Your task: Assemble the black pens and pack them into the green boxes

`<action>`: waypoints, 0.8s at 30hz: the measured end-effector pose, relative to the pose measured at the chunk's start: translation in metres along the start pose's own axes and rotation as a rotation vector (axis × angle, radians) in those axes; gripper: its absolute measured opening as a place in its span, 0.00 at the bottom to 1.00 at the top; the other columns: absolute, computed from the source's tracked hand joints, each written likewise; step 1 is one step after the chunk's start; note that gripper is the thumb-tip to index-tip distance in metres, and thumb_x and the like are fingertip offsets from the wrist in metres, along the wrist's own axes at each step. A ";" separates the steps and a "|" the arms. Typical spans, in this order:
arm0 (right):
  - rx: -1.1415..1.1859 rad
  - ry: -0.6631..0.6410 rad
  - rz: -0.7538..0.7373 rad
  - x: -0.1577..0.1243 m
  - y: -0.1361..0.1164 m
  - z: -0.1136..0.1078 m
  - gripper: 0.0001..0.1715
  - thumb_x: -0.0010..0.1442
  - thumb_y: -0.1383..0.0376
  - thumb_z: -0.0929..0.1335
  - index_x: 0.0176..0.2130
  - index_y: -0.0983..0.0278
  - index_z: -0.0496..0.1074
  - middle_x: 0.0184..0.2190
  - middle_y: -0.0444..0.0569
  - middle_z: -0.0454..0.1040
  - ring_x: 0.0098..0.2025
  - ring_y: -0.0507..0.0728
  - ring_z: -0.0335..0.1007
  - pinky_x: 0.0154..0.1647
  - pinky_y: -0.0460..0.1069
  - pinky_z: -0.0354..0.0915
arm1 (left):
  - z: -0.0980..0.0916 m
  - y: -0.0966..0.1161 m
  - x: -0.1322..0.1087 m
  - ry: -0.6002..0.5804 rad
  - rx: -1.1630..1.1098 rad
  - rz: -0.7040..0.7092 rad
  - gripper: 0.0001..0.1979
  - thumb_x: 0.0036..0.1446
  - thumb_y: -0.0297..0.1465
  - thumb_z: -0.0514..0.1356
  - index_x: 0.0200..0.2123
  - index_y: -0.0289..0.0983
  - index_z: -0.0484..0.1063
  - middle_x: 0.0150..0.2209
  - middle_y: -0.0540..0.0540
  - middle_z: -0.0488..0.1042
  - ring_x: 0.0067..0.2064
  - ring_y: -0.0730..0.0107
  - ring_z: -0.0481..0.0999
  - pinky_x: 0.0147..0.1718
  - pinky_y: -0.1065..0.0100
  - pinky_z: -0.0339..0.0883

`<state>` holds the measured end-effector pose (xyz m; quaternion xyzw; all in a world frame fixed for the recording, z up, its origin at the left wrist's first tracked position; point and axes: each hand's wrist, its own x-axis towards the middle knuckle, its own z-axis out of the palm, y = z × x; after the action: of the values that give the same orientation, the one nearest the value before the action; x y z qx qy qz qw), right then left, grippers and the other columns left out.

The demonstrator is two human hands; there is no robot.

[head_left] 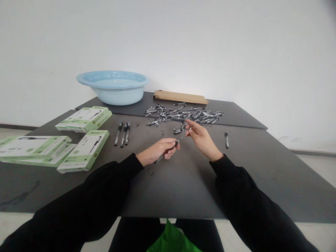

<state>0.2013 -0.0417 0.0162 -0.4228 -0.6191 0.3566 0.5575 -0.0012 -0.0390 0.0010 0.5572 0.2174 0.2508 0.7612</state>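
Near the middle of the table, my left hand (163,149) is closed round a pen barrel (159,159), its tip pointing up and right. Just right of that tip, my right hand (201,137) pinches a small, thin piece, too small to make out clearly. Behind both hands lies a loose pile of pen parts (196,115), black and clear. Three pens (122,134) lie side by side left of my hands. One more short pen (226,140) lies to the right of my right hand.
Green and white boxes (81,151) lie on the left of the dark table (275,168). A light blue basin (118,94) stands at the back left, beside a flat brown cardboard piece (181,97). A pale wall rises behind the table.
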 end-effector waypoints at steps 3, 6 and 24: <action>0.139 0.024 0.058 0.000 0.001 0.000 0.24 0.55 0.58 0.73 0.51 0.59 0.74 0.42 0.48 0.73 0.36 0.53 0.72 0.45 0.55 0.70 | 0.000 -0.001 0.001 0.000 0.085 0.001 0.11 0.62 0.35 0.55 0.35 0.32 0.67 0.21 0.55 0.58 0.19 0.80 0.53 0.19 0.74 0.48; 0.301 0.052 0.169 -0.001 -0.002 0.000 0.26 0.47 0.57 0.78 0.46 0.61 0.77 0.40 0.49 0.77 0.38 0.55 0.76 0.50 0.58 0.71 | -0.001 -0.001 0.001 0.018 0.081 -0.003 0.11 0.62 0.36 0.54 0.35 0.32 0.67 0.21 0.55 0.58 0.19 0.81 0.53 0.20 0.74 0.48; 0.442 0.021 0.293 -0.004 -0.009 0.005 0.19 0.44 0.60 0.80 0.37 0.64 0.81 0.38 0.51 0.81 0.43 0.57 0.79 0.58 0.57 0.68 | 0.000 0.004 0.000 0.067 -0.026 0.013 0.11 0.60 0.36 0.58 0.35 0.33 0.67 0.20 0.55 0.56 0.20 0.80 0.52 0.21 0.74 0.47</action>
<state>0.1954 -0.0485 0.0222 -0.3795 -0.4528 0.5556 0.5851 -0.0021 -0.0380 0.0045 0.5401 0.2359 0.2768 0.7590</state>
